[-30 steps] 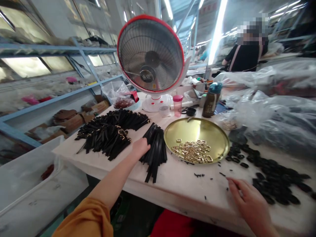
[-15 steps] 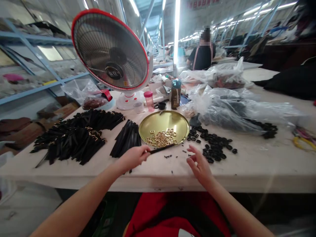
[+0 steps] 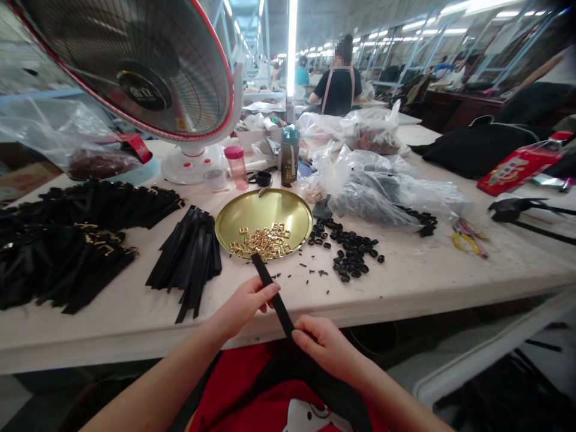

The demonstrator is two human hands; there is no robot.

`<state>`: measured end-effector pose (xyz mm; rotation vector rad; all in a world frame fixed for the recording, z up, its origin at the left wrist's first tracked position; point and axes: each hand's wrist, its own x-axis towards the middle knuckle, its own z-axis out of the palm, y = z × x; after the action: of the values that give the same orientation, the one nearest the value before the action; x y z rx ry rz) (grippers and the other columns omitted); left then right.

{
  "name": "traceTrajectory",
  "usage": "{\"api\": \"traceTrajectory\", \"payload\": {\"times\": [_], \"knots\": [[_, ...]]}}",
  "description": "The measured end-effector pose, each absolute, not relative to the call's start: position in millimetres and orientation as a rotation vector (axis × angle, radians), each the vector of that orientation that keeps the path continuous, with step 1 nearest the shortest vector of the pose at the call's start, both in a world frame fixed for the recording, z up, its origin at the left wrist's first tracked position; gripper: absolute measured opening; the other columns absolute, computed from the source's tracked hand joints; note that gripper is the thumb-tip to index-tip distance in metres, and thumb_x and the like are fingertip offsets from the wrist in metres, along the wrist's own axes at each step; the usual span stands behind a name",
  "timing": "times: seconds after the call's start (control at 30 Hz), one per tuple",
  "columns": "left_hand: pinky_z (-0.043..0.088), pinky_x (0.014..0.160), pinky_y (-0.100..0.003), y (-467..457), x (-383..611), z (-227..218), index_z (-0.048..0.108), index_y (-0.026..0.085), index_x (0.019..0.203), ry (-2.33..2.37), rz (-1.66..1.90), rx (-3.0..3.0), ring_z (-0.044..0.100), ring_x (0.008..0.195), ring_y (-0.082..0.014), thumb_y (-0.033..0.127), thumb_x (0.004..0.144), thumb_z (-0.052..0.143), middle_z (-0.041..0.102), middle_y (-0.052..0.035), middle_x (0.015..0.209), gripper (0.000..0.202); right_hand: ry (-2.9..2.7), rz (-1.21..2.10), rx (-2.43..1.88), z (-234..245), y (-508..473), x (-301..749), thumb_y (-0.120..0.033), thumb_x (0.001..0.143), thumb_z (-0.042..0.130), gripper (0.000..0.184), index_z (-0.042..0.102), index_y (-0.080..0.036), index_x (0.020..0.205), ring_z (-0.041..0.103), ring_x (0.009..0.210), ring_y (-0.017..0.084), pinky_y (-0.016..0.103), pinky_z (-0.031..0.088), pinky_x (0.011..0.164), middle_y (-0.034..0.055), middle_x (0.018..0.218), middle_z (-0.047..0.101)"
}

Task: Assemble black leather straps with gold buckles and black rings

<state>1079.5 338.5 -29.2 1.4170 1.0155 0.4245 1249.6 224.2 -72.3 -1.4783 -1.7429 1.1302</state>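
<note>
Both hands hold one black strap (image 3: 271,289) over the table's near edge. My left hand (image 3: 245,303) pinches its middle and my right hand (image 3: 320,343) grips its lower end. The strap's upper end points at a gold tray (image 3: 288,211) holding several gold buckles (image 3: 261,240). A loose bundle of black straps (image 3: 189,258) lies left of the tray. Black rings (image 3: 348,247) are scattered to its right.
A big pile of black straps with gold fittings (image 3: 67,240) fills the left of the table (image 3: 414,282). A red-rimmed fan (image 3: 135,66), a pink cup (image 3: 236,166) and a bottle (image 3: 289,154) stand behind the tray. Plastic bags (image 3: 382,186) lie at right. A person (image 3: 339,84) works far back.
My left hand drew one strap from the bundle toward me. My right hand came in from the table's right and closed on the strap's lower end. The view swung to the right.
</note>
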Motion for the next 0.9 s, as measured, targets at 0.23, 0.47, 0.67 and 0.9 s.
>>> {"api": "traceTrajectory", "payload": {"times": [0.23,0.47,0.67,0.9], "knots": [[0.030,0.047,-0.018,331,1099,-34,0.059,0.012,0.096,0.930,0.252,1.187,0.040,0.051,-0.0065,0.042,0.073,0.056,0.043,0.0045,0.060,0.037,-1.650,0.428,-1.877,-69,298,1332,-0.035,0.085,0.042,0.024,0.058,-0.017,0.084,0.055,0.076,0.017,0.028,0.040,0.070,0.0047,0.080,0.060],[0.029,0.045,-0.019,339,1093,-37,0.060,0.011,0.095,0.939,0.228,0.984,0.041,0.047,-0.0059,0.034,0.071,0.055,0.045,0.0045,0.055,0.034,-2.127,-0.049,-2.258,-93,375,1376,-0.029,0.083,0.044,0.023,0.063,-0.016,0.087,0.057,0.074,0.021,0.030,0.037,0.061,0.0102,0.084,0.061],[0.028,0.045,-0.018,340,1087,-41,0.059,0.011,0.094,0.939,0.223,0.903,0.042,0.046,-0.0058,0.034,0.069,0.056,0.051,0.0025,0.058,0.034,-2.082,0.049,-2.217,-94,383,1372,-0.024,0.073,0.056,0.007,0.056,-0.017,0.073,0.052,0.069,0.018,0.029,0.036,0.060,0.0048,0.074,0.056],[0.028,0.047,-0.019,325,1082,-47,0.056,0.011,0.098,0.884,0.268,1.076,0.039,0.050,-0.0063,0.025,0.074,0.045,0.055,0.0001,0.066,0.030,-1.305,1.117,-1.681,-70,328,1313,-0.044,0.068,0.063,0.028,0.054,-0.017,0.065,0.047,0.055,0.011,0.026,0.040,0.056,-0.0019,0.057,0.053]]}}
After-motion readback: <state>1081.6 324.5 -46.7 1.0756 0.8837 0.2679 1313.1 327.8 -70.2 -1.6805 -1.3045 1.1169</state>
